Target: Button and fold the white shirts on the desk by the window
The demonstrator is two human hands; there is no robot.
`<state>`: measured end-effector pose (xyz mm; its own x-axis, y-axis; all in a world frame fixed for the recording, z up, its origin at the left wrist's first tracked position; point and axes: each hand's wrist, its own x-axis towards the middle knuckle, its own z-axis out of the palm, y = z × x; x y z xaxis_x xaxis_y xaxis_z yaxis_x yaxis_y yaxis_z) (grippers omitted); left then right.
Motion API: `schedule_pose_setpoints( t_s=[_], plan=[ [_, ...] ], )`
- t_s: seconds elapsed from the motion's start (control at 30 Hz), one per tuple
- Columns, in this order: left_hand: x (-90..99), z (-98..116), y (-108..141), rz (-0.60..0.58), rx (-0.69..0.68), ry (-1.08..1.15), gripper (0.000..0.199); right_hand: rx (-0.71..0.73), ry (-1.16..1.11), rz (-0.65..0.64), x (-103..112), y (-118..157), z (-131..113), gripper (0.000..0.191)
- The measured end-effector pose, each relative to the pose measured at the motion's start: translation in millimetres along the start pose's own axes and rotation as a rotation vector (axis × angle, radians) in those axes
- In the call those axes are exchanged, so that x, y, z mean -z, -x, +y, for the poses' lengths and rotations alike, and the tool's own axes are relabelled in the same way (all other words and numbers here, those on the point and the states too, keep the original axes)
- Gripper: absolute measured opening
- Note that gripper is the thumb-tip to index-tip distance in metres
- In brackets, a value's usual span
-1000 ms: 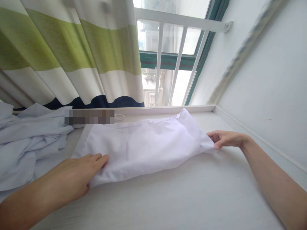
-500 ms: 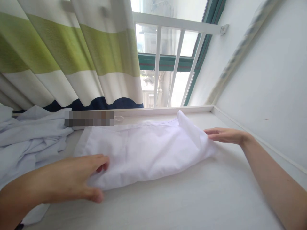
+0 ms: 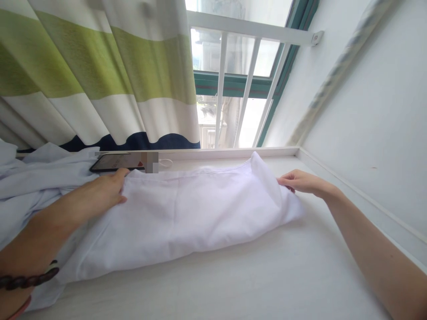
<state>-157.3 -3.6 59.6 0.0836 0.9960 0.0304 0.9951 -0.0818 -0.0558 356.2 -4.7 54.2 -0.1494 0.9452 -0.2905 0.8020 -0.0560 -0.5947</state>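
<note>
A folded white garment (image 3: 200, 209) with stitched edges lies across the white surface. At its upper left corner, my left hand (image 3: 106, 191) has its thumb and fingers closed on the edge, just below the phone. Some of those fingertips are hidden. My right hand (image 3: 302, 182) pinches the fabric at the garment's right end, close to a raised, pointed fold. Lower left, the garment's near edge spreads out past my left wrist, which wears a dark beaded bracelet (image 3: 30, 281).
A partly blurred phone (image 3: 111, 162) and a white cord loop (image 3: 166, 162) lie along the back. Crumpled white cloth (image 3: 40, 173) is heaped at the left. A low ledge (image 3: 227, 154) borders the surface, with a striped curtain (image 3: 156, 71) and white railing (image 3: 253, 29) behind.
My left hand has moved up and left from above the garment to its upper left corner and closed there. My right hand has shifted slightly left and pinches the fabric.
</note>
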Motion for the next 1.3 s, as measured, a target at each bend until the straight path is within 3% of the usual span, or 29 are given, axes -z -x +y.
schedule_pose_setpoints(
  t_s=[0.17, 0.3, 0.37, 0.43, 0.53, 0.67, 0.87, 1.07, 1.3],
  plan=[
    [12.5, -2, -1, -0.118, 0.075, -0.031, 0.05, 0.009, -0.01, -0.011, 2, 3, -4, 0.049],
    [11.5, 12, -1, -0.04, -0.108, -0.05, 0.047, -0.013, 0.002, 0.004, -3, 1, -6, 0.044],
    [11.1, 34, -5, -0.001, -0.231, -0.023, 0.047, -0.022, 0.015, 0.094, -5, -5, -10, 0.045],
    [11.7, 63, -14, -0.086, -0.401, 0.043, 0.047, -0.025, 0.046, 0.163, -7, -12, -17, 0.045],
    [11.3, 109, -35, -0.197, -0.549, 0.132, 0.042, -0.041, 0.078, 0.158, -6, -24, -28, 0.04],
    [7.3, 145, -61, -0.19, -0.49, 0.175, 0.044, -0.061, 0.064, 0.104, 0, -32, -34, 0.033],
    [2.9, 148, -77, -0.181, -0.469, 0.403, 0.029, -0.105, 0.02, 0.067, 10, -21, -27, 0.037],
    [0.9, 139, -80, -0.074, -0.398, 0.496, 0.036, -0.139, -0.075, 0.072, 12, -19, -17, 0.031],
    [10.8, 142, -80, -0.33, -0.413, 0.459, 0.046, -0.134, -0.061, 0.059, 8, -28, -11, 0.026]
  ],
)
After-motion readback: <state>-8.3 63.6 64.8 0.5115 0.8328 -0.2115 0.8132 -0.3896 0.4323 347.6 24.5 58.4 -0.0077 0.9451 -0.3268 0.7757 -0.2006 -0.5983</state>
